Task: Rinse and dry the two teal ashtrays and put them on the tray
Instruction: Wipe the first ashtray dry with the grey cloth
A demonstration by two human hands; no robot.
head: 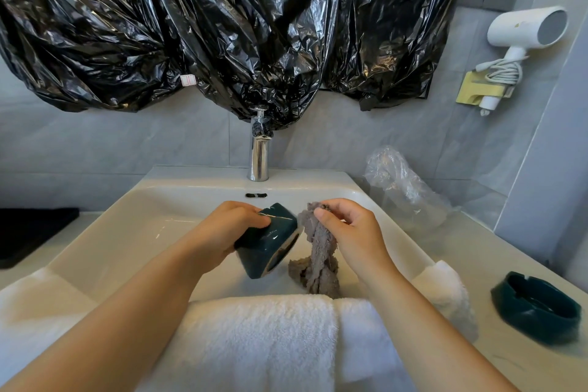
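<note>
Over the white sink (105,226), my left hand (222,232) grips a teal ashtray (264,248) tipped on its side, its open face turned right. My right hand (350,229) pinches a grey cloth (318,254) that hangs down into the basin, right beside the ashtray's rim. A second teal ashtray (537,307) stands upright on the counter at the right. A black tray (31,229) lies on the counter at the far left.
A chrome tap (259,153) stands behind the basin, no water running. White towels (264,337) drape over the sink's front edge. Crumpled clear plastic (404,188) lies at the back right. Black bags (222,25) cover the mirror; a hair dryer (525,32) hangs on the wall.
</note>
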